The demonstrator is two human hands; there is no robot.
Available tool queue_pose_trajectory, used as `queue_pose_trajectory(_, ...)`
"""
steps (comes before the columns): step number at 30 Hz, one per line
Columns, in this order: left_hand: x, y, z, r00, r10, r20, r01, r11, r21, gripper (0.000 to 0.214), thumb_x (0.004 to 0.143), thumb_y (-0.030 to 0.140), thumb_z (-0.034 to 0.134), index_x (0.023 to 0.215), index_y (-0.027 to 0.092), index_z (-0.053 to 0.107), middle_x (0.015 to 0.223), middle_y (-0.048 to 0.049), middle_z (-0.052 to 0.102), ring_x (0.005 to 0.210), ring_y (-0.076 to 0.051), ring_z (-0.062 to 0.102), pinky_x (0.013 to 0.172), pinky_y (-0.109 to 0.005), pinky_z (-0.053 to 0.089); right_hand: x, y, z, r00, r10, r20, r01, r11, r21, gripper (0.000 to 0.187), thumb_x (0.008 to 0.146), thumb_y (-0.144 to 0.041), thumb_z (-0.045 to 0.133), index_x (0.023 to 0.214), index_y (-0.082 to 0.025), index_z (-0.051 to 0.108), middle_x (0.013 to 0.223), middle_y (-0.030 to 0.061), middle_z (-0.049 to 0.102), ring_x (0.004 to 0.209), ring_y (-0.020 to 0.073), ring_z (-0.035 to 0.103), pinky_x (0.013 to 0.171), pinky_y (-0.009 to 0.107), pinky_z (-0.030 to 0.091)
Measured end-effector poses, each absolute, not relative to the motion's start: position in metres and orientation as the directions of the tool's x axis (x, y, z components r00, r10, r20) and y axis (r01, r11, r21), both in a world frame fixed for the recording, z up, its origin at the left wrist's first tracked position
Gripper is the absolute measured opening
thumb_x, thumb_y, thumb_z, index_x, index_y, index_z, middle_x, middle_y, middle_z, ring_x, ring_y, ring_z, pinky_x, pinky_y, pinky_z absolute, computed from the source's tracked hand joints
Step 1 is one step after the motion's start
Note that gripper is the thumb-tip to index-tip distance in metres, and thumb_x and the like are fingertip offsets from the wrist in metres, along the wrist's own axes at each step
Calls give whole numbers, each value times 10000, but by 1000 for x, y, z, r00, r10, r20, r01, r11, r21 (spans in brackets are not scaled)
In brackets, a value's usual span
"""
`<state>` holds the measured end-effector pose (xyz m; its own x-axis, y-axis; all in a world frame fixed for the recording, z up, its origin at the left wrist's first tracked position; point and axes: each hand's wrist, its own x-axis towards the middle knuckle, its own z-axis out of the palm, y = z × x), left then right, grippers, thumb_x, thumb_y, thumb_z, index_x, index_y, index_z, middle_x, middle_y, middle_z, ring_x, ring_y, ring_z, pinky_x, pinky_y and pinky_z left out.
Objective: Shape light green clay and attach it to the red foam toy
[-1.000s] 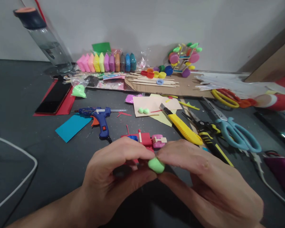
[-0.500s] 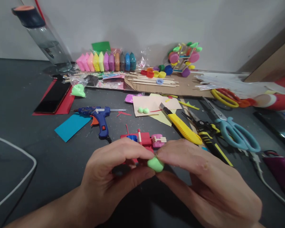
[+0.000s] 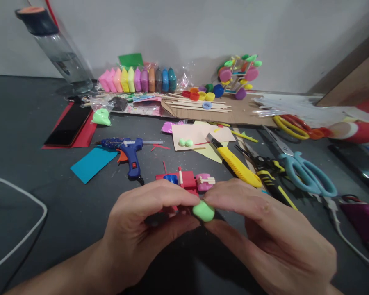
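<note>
A lump of light green modelling clay [image 3: 203, 211] is pinched between the fingertips of both hands, above the dark table. My left hand [image 3: 147, 221] grips it from the left with thumb and forefinger. From the right, my right hand [image 3: 261, 225] closes thumb and fingers on the same lump. Just behind the fingers lies a small red model [image 3: 188, 178] with a blue round part, a pink part and short pale sticks; my hands hide its near side. Two small green clay balls [image 3: 185, 142] rest on a cream card [image 3: 180, 133] farther back.
A blue glue gun [image 3: 132, 149] and blue card [image 3: 94, 164] lie left. To the right are a yellow utility knife [image 3: 238, 166], pliers [image 3: 272, 184] and scissors [image 3: 307, 172]. Clay packets [image 3: 138, 80], a water bottle [image 3: 61, 57] and a colourful stick model [image 3: 238, 78] stand behind.
The green clay has shifted slightly right and turned a little between the fingertips, its shape looking a bit more angular. Both hands keep nearly the same place; everything else on the table is unmoved.
</note>
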<state>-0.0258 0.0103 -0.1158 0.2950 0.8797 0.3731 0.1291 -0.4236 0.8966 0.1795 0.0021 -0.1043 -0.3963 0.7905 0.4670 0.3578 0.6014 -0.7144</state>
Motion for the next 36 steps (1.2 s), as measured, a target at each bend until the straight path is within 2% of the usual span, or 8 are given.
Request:
queue_pose_trajectory(5, -26, 10, -117, 309, 861, 403, 105, -452, 886, 168, 885, 88, 740, 1003, 207, 723, 939, 30, 808, 846, -70, 724, 770, -108, 554, 181, 2, -107, -399, 792, 462, 327, 593, -736, 276, 927, -124, 698, 1177, -228, 639, 1019, 1, 727, 930, 140, 687, 817, 280, 579)
queue_pose_trajectory(9, -27, 9, -116, 296, 878, 376, 129, -426, 895, 143, 881, 129, 759, 984, 222, 724, 904, 47, 803, 800, -63, 712, 710, -102, 545, 180, 1, -108, -372, 818, 439, 334, 559, -758, 303, 929, -183, 720, 1210, -252, 628, 1059, 0, 733, 970, 153, 698, 859, 289, 575)
queue_pose_trajectory(15, -26, 8, -115, 296, 886, 356, 165, -415, 895, 159, 874, 132, 764, 984, 242, 728, 877, 58, 801, 702, -58, 684, 644, -114, 540, 179, 1, -106, -385, 805, 451, 311, 573, -758, 288, 919, -136, 714, 1179, -244, 654, 1014, 6, 743, 916, 162, 703, 806, 302, 588)
queue_pose_trajectory(20, -26, 7, -113, 209, 930, 301, 116, -329, 937, 195, 840, 127, 786, 969, 269, 753, 837, 56, 801, 676, -91, 713, 623, -151, 572, 183, -2, -105, -360, 807, 469, 424, 589, -688, 369, 955, -216, 686, 1316, -255, 620, 1170, 38, 732, 1071, 178, 696, 980, 298, 560)
queue_pose_trajectory(23, -25, 7, -112, 161, 951, 262, 55, -274, 960, 206, 819, 101, 791, 941, 265, 769, 839, 55, 806, 655, -86, 726, 627, -131, 593, 183, -4, -108, -415, 794, 444, 520, 607, -601, 417, 1032, -277, 543, 1445, -221, 534, 1421, 102, 613, 1306, 222, 587, 1103, 363, 505)
queue_pose_trajectory(27, -25, 6, -112, 137, 960, 245, 44, -253, 967, 205, 812, 98, 793, 941, 257, 777, 848, 45, 807, 658, -87, 734, 637, -120, 604, 179, -9, -114, -532, 733, 425, 557, 680, -477, 574, 1081, -363, 394, 1582, -97, 303, 1660, 147, 307, 1537, 233, 298, 1251, 398, 314)
queue_pose_trajectory(30, -26, 5, -113, 137, 960, 244, 69, -255, 964, 184, 815, 114, 795, 927, 258, 775, 841, 52, 805, 659, -78, 731, 643, -103, 596, 175, -12, -116, -570, 701, 428, 548, 713, -439, 652, 1078, -364, 383, 1602, -28, 191, 1703, 168, 158, 1581, 264, 146, 1273, 427, 220)
queue_pose_trajectory(36, -26, 6, -112, 123, 955, 269, 93, -281, 955, 215, 805, 85, 786, 918, 267, 768, 832, 74, 804, 710, -63, 745, 689, -69, 584, 173, -11, -115, -611, 692, 385, 571, 722, -391, 717, 1075, -407, 384, 1601, 12, 135, 1715, 171, 51, 1591, 283, 60, 1274, 457, 190)
